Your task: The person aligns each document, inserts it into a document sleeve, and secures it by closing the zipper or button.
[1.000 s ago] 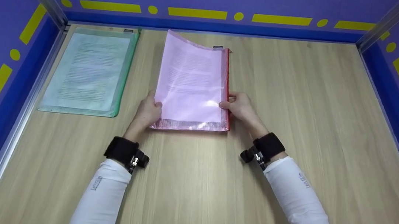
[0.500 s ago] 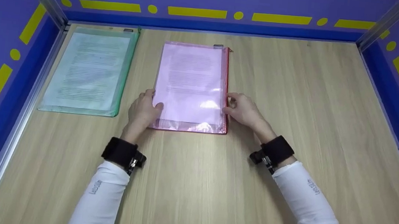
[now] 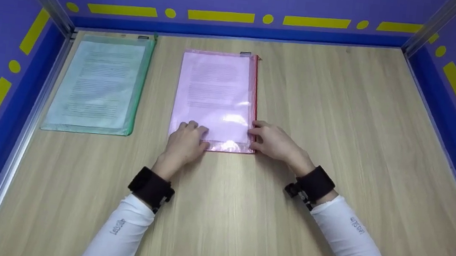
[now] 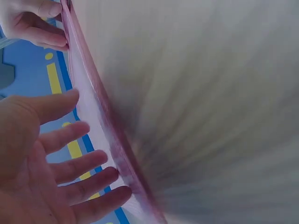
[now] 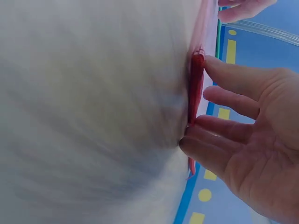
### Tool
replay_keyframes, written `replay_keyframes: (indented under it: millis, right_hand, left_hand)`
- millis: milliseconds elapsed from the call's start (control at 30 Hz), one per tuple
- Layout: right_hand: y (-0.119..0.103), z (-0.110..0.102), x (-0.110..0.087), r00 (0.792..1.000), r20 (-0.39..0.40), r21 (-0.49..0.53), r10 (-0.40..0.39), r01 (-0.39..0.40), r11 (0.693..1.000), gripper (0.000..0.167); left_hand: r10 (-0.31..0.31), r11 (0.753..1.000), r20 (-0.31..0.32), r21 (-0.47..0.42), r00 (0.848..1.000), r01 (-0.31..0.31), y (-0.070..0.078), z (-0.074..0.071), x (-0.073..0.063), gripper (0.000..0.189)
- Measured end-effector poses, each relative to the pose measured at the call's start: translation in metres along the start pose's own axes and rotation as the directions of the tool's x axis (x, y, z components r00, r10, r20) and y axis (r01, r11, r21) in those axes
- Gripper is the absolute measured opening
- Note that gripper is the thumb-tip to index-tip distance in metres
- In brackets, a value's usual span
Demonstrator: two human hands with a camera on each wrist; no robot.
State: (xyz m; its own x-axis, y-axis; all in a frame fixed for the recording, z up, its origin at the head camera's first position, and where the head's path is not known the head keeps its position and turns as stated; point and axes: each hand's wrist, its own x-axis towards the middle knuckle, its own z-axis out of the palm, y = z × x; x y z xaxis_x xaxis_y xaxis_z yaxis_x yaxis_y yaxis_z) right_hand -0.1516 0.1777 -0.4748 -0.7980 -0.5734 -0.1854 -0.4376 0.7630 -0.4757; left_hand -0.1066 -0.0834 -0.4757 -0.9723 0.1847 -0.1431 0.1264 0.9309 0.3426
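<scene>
A pink zip document pouch [image 3: 220, 84] with a printed sheet inside lies flat on the table, its red zipper edge [image 5: 195, 88] on the right. My left hand [image 3: 184, 145] reaches over the pouch's lower left part, fingers loosely extended. In the left wrist view that hand's fingers [image 4: 81, 179] are spread, with the pouch behind them. My right hand [image 3: 279, 144] touches the zipper edge close to the lower right corner. Seen from the right wrist, its thumb meets the corner and its slightly bent fingertips rest along the edge.
A green zip document pouch [image 3: 99, 84], also with a printed sheet, lies at the table's left. Blue-purple panels with yellow markings [image 3: 220, 16] enclose the wooden table [image 3: 339, 114] at the back and both sides.
The pouch's raised far left corner has come down flat. My left hand has shifted from the left edge rightward onto the lower part, and my right hand has slid down the zipper edge.
</scene>
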Motion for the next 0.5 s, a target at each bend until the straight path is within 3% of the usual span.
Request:
replay_keyframes:
  millis: [167, 400, 500]
  right_hand:
    - [-0.003, 0.004, 0.004, 1.0, -0.002, -0.044, -0.03, 0.03, 0.999, 0.039]
    - [-0.011, 0.006, 0.02, 0.996, -0.015, -0.079, -0.09, 0.089, 0.993, 0.015]
    - [-0.015, 0.007, 0.027, 0.995, -0.028, -0.079, -0.091, 0.088, 0.993, 0.013]
  left_hand:
    - [0.0, 0.999, 0.036, 0.048, 0.999, -0.002, -0.003, 0.002, -0.001, 0.043]
    - [-0.032, 0.999, 0.045, 0.032, 0.998, 0.031, -0.013, -0.002, 0.004, 0.042]
    - [-0.049, 0.999, 0.051, 0.021, 0.997, 0.048, -0.018, -0.004, 0.006, 0.042]
